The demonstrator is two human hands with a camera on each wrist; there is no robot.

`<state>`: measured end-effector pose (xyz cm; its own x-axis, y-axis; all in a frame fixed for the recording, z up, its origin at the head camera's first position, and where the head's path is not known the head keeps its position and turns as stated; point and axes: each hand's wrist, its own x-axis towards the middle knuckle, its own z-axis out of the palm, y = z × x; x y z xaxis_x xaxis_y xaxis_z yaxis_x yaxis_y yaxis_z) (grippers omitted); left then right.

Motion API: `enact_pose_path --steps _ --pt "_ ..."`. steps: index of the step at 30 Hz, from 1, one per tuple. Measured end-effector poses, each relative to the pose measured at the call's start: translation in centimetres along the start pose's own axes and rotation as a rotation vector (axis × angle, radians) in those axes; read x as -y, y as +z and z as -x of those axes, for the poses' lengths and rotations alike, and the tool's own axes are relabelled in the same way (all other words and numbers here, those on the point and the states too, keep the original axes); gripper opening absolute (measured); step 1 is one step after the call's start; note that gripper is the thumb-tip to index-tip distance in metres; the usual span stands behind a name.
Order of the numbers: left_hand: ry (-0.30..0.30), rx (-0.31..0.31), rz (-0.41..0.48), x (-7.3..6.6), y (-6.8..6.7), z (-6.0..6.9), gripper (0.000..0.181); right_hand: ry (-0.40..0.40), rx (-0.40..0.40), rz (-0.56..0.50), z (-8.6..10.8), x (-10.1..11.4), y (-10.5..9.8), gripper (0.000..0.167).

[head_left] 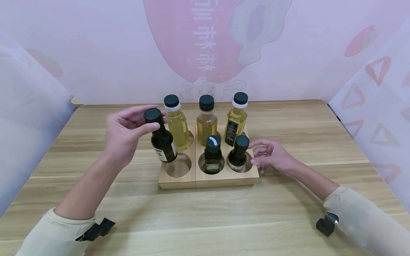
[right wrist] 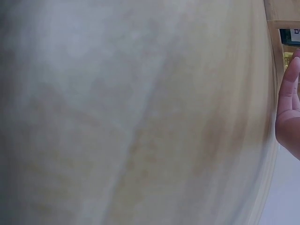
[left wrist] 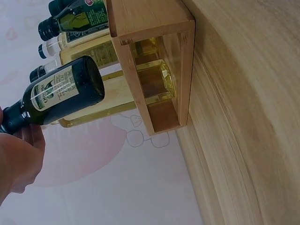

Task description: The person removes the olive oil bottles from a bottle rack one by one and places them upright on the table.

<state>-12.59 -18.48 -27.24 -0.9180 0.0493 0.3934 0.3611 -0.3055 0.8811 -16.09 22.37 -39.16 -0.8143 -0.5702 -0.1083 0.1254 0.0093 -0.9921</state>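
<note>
My left hand (head_left: 123,137) pinches a dark green bottle (head_left: 163,144) by its neck and holds it tilted above the front left hole of the wooden rack (head_left: 177,185). In the left wrist view that bottle (left wrist: 65,89) shows a cream label, its base towards the rack (left wrist: 152,23). At the rack's right side, my right hand (head_left: 273,156) has its fingers loosely bent beside the front right dark bottle (head_left: 238,153); whether they touch the rack is unclear. Another small dark bottle (head_left: 213,156) stands in the front middle hole.
Behind, in the rack's back row, stand three taller bottles of yellow liquid, at left (head_left: 177,128), middle (head_left: 206,126) and right (head_left: 235,124). The rack rests on a wooden table (head_left: 205,220), with a printed pink backdrop (head_left: 109,53) beyond its far edge.
</note>
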Motion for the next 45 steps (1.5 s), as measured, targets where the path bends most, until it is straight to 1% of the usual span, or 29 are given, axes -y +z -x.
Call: enact_pose_path --steps 7,14,20,27,29,32,37,41,45 --pt "0.044 -0.035 0.041 -0.3 -0.8 -0.1 0.035 -0.003 0.0 -0.001 0.0 0.0 0.0 0.038" --pt "0.075 -0.068 0.044 -0.4 -1.7 -0.4 0.033 -0.007 0.003 -0.001 0.0 0.0 0.0 0.041" --pt "0.085 -0.107 0.083 -0.3 -2.5 -0.8 0.031 0.0 -0.005 0.011 0.0 0.1 0.0 0.043" --pt "0.078 -0.115 0.122 0.1 -3.9 -1.2 0.032 -0.015 0.003 0.013 0.0 0.0 0.0 0.041" --pt "0.078 -0.122 0.121 0.2 -4.2 -1.3 0.032 -0.016 0.003 0.015 0.0 0.0 -0.1 0.041" --pt "0.069 -0.137 0.101 0.4 -4.6 -1.5 0.032 -0.012 0.003 0.013 0.0 0.0 0.0 0.04" --pt "0.034 -0.214 0.06 0.6 -5.3 -1.9 0.031 0.001 -0.008 0.016 0.1 0.1 0.0 0.041" --pt "-0.006 -0.283 0.082 0.7 -5.9 -2.3 0.032 0.009 -0.014 0.02 0.1 0.2 0.0 0.041" --pt "-0.044 -0.329 0.092 0.8 -6.5 -2.6 0.035 0.01 -0.015 0.023 0.1 0.2 0.0 0.04"
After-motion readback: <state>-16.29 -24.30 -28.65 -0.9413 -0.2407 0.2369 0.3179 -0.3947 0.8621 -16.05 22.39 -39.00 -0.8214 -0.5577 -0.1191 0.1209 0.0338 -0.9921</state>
